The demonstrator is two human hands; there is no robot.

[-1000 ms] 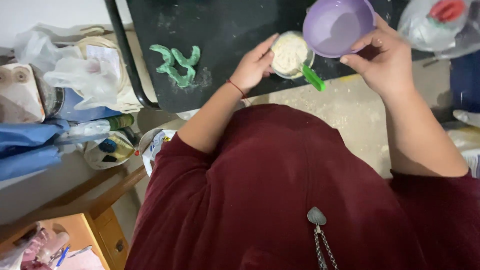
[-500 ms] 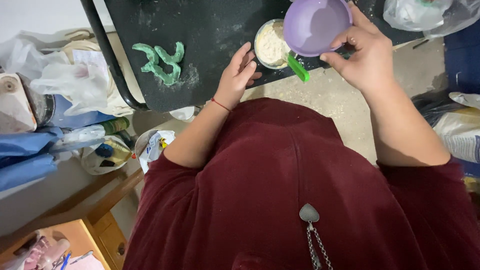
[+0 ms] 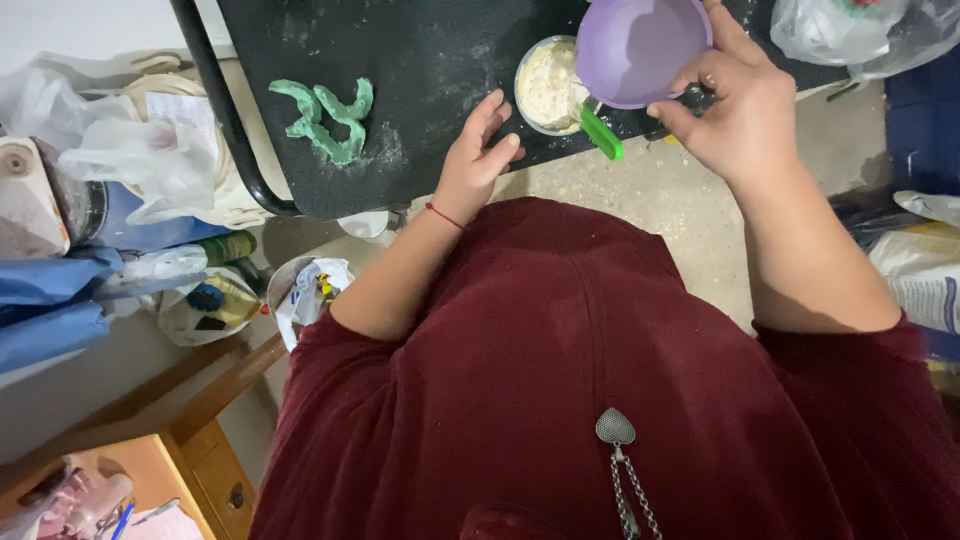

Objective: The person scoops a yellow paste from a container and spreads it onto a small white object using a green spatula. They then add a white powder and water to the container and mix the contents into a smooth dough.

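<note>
Head view, looking down over a dark red top. Black surface (image 3: 420, 60) w/ rounded near edge and a dark tube rim curving down its left side; its front edge runs just past the fingertips of both hands. Open dusty patch in the middle of the surface, between the green dough shape (image 3: 325, 120) at left and the bowls at right. Below the edge, pale speckled floor (image 3: 640, 200) shows between the arms, small free gap only.

Left side off the surface is crowded: clear plastic bags (image 3: 130, 150), blue cloth (image 3: 50, 300), a small bin w/ wrappers (image 3: 305, 290), wooden furniture lower left. Right side: more plastic bags (image 3: 850, 30) at the top corner, a printed sack at the edge.

Containers: purple bowl (image 3: 640, 50), tilted, inside looks bare; right hand (image 3: 740, 110) grips its rim, thumb and fingers pinched on it. It sits over/just beside a smaller round bowl (image 3: 548, 85) filled w/ pale crumbly mix. Green handle (image 3: 600, 135) pokes out from under the purple bowl toward the edge.

Left hand (image 3: 475, 165) open, fingers spread narrow, resting on the surface just beside the small bowl, holding nothing.
</note>
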